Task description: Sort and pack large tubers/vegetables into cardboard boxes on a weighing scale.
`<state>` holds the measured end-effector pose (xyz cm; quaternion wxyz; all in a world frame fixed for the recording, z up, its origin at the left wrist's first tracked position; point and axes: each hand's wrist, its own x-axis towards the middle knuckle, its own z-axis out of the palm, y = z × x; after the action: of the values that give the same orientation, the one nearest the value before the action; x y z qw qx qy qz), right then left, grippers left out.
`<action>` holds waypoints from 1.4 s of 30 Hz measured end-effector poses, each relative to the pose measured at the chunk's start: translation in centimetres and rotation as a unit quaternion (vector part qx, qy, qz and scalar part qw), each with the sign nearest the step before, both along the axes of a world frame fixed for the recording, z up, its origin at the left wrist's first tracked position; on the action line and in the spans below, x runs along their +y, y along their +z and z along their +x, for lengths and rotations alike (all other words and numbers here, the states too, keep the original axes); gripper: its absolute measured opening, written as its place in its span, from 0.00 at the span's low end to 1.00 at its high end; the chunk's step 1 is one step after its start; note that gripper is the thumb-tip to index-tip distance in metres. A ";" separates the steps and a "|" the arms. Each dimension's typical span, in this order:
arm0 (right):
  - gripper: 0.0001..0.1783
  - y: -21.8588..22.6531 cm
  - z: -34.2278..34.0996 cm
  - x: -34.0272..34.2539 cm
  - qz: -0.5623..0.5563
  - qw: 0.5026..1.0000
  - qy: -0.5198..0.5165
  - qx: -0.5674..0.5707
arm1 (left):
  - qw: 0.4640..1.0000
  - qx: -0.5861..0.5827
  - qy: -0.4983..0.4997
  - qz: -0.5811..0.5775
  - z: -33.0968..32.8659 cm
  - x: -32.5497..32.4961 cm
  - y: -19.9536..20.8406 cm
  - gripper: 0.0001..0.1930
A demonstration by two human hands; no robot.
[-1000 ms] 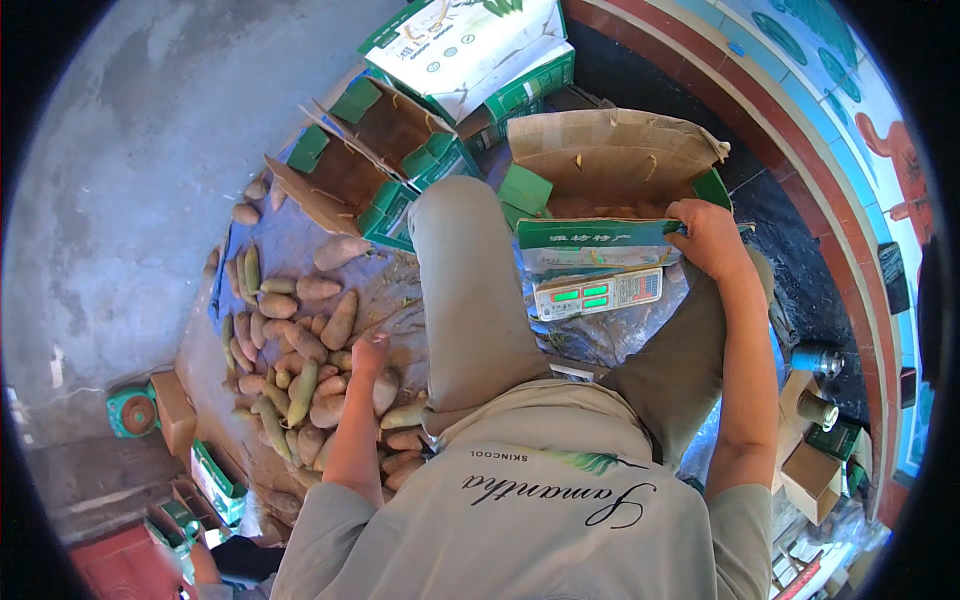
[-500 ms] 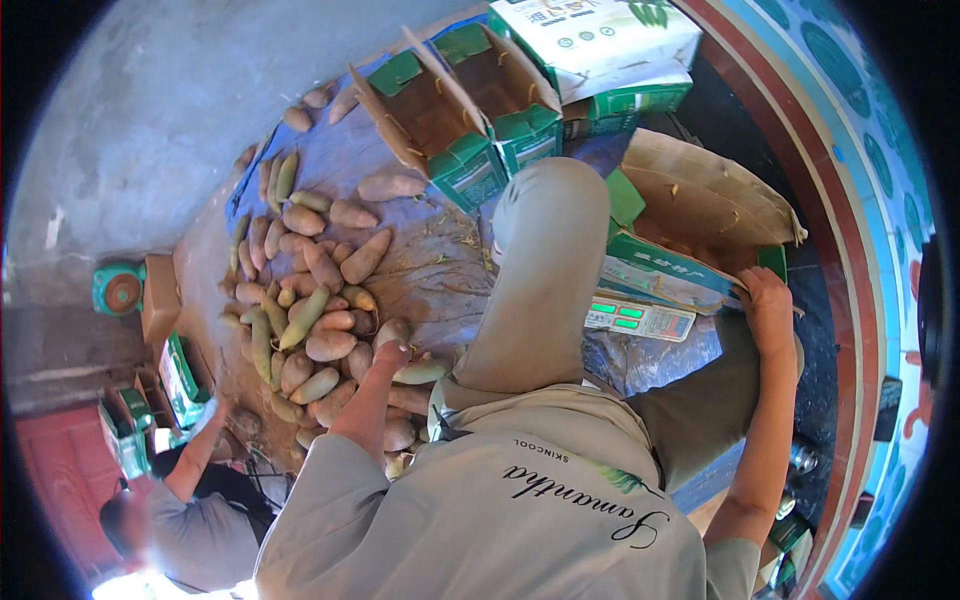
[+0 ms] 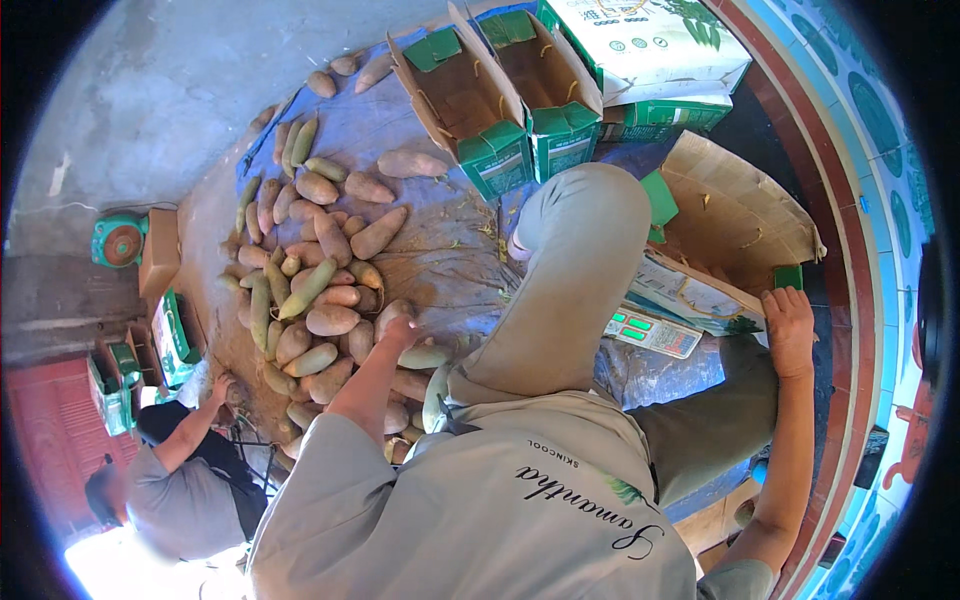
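My right hand (image 3: 790, 325) is closed over the near right edge of an open cardboard box (image 3: 735, 215), by a small green corner flap. The box sits at a digital scale (image 3: 652, 330) with lit green readouts; whether it rests fully on the platform is hidden. My left hand (image 3: 403, 330) reaches down onto a brown, soil-coated radish (image 3: 391, 315) at the right side of a pile. Its fingers are mostly hidden, so whether they grip is unclear. The pile mixes brown radishes (image 3: 332, 320) and long green radishes (image 3: 308, 288). Between my hands is my bent knee.
Two open green boxes (image 3: 495, 160) stand beyond the pile, beside a closed white-topped carton (image 3: 650, 50). A blue sheet (image 3: 440, 230) lies beneath. At lower left, another person (image 3: 190, 490) reaches toward the pile's edge near more boxes (image 3: 175, 340). A tiled wall (image 3: 880, 150) curves along the right.
The view has shifted, moving the scene mostly rightward. The box's near wall now shows a white printed face. My left hand has come slightly rightward against the radish; my right hand stays on the box edge.
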<state>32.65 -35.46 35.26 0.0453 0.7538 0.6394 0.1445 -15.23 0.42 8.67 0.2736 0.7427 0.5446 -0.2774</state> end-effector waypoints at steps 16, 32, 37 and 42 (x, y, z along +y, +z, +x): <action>0.12 1.2 2.8 1.4 -0.022 0.999 0.032 -0.029 | 0.994 0.030 0.010 0.103 -2.8 2.7 -0.7 0.13; 0.12 0.4 3.8 0.7 0.014 0.998 0.038 -0.038 | 0.997 0.034 -0.022 0.068 -1.8 2.8 -1.0 0.17; 0.08 -0.5 2.8 -0.9 -0.087 0.992 -0.063 0.066 | 0.998 0.046 -0.019 0.039 -2.2 2.4 -0.9 0.18; 0.09 -0.1 0.9 -1.8 -0.015 0.984 -0.116 0.136 | 0.997 0.064 -0.030 0.023 -2.8 0.6 -1.5 0.18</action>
<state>33.59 -37.22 35.15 -0.0147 0.8346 0.5501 0.0250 -18.01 1.06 7.16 0.2126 0.7454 0.5450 -0.3197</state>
